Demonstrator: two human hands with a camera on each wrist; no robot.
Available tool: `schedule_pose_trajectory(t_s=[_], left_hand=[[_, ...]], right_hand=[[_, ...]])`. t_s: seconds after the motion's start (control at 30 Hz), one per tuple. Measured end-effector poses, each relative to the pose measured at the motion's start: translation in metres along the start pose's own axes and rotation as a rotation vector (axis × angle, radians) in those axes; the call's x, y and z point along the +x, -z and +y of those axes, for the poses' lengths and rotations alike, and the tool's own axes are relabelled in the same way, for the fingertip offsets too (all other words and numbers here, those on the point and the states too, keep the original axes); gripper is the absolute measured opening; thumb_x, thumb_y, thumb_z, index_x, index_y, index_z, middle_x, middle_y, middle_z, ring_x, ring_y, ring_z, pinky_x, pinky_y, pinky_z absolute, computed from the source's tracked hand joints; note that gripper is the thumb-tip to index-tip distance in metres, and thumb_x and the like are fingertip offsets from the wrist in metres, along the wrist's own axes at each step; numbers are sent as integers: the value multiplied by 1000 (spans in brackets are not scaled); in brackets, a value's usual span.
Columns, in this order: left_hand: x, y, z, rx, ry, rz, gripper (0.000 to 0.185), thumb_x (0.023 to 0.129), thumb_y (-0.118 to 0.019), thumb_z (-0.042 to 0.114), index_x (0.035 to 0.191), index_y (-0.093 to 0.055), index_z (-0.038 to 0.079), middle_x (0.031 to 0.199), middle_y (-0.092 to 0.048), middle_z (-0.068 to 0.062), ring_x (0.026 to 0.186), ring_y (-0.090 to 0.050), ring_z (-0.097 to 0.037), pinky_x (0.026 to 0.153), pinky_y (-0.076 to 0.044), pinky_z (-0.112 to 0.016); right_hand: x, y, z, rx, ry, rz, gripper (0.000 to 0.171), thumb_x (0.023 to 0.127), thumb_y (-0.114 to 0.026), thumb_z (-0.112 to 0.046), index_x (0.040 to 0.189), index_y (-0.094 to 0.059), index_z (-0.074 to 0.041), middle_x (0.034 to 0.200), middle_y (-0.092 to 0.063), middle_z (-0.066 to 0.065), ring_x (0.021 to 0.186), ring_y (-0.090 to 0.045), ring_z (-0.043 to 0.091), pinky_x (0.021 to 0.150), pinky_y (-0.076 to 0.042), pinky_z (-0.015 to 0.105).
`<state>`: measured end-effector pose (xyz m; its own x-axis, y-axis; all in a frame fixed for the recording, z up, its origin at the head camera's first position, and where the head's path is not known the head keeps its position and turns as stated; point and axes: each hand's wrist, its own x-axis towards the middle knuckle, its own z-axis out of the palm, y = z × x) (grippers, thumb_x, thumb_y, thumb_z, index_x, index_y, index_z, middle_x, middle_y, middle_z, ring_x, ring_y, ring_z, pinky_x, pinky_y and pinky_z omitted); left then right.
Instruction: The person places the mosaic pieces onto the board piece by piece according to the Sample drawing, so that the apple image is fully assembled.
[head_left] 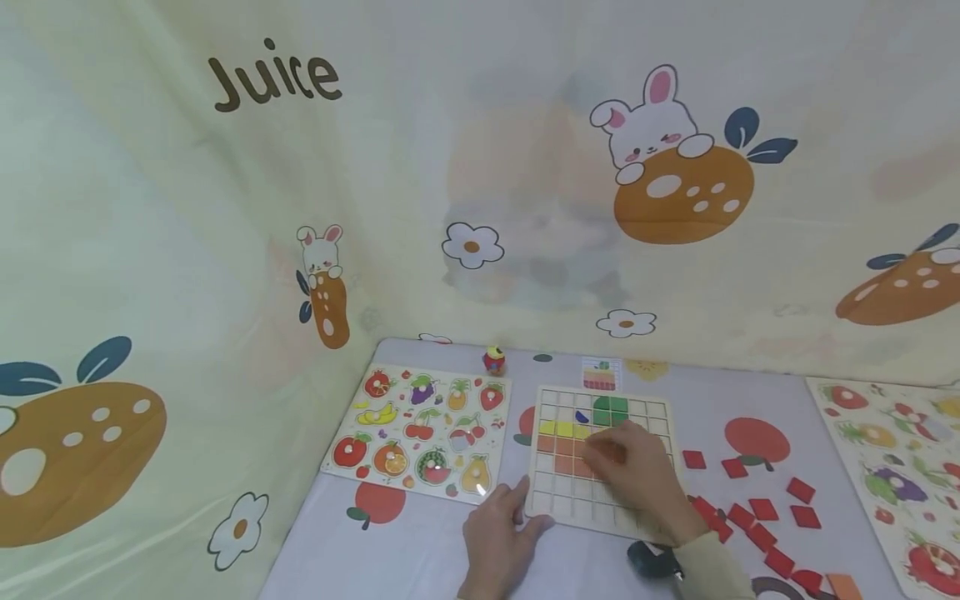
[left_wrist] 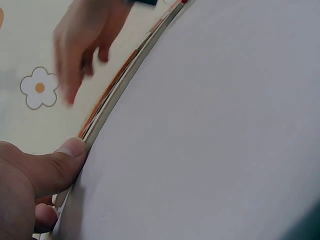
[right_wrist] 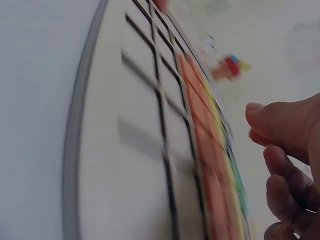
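the table (head_left: 420, 558) is spread with a pale fruit-print cloth. on it, under both hands, lies the grid board (head_left: 651, 414), partly filled with green, yellow and orange tiles. the left hand (head_left: 498, 542) rests at the board's near left corner, thumb pressed against its edge, fingers loose and holding nothing. the right hand (head_left: 637, 471) hovers over the orange rows in the board's middle, fingers bent down toward the tiles; whether it pinches a tile cannot be told. left of the left hand sits a fruit puzzle (head_left: 423, 433). right of the right hand, loose red tiles (head_left: 765, 508) lie scattered.
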<state>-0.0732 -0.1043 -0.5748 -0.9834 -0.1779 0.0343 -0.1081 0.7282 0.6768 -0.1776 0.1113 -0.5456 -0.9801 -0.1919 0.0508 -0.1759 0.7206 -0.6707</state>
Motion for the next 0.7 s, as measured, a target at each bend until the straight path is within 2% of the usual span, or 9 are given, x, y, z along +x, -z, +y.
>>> schedule_pose_trajectory(t_s=[0.2,0.4,0.6,0.7], left_hand=[[1,-2,-3,28,-24,36,65,79,-90,47,137,-72,23,72,-45,19,59,-34,2,59,-31,-19],[1,0,-2,33,-25,47,64,79,-91,46,136,-73,22,71,-45,19,59,-34,2,60,-31,-20],[0,3,2,26,4,31,65,80,-90,46,137,-72,22,72,-45,17,61,-34,0,61,-31,-21],[0,2,2,26,19,19,65,80,-90,47,138,-72,23,72,-45,17,60,-34,0,61,-30,-21]], right_hand=[[-31,64,45,-69,-161,-39,49,92,-82,-45,126,-77,-9,112,-71,11,95,-59,25,72,-53,34],[-67,127,110,-200,-206,-112,58,90,-84,-42,131,-71,-4,120,-71,22,95,-64,28,73,-58,40],[-101,164,157,-207,-360,-345,77,84,-87,-44,142,-62,0,124,-64,29,98,-62,30,76,-60,52],[-113,170,171,-197,-414,-398,87,79,-88,-52,141,-62,2,119,-66,25,94,-62,29,77,-61,51]])
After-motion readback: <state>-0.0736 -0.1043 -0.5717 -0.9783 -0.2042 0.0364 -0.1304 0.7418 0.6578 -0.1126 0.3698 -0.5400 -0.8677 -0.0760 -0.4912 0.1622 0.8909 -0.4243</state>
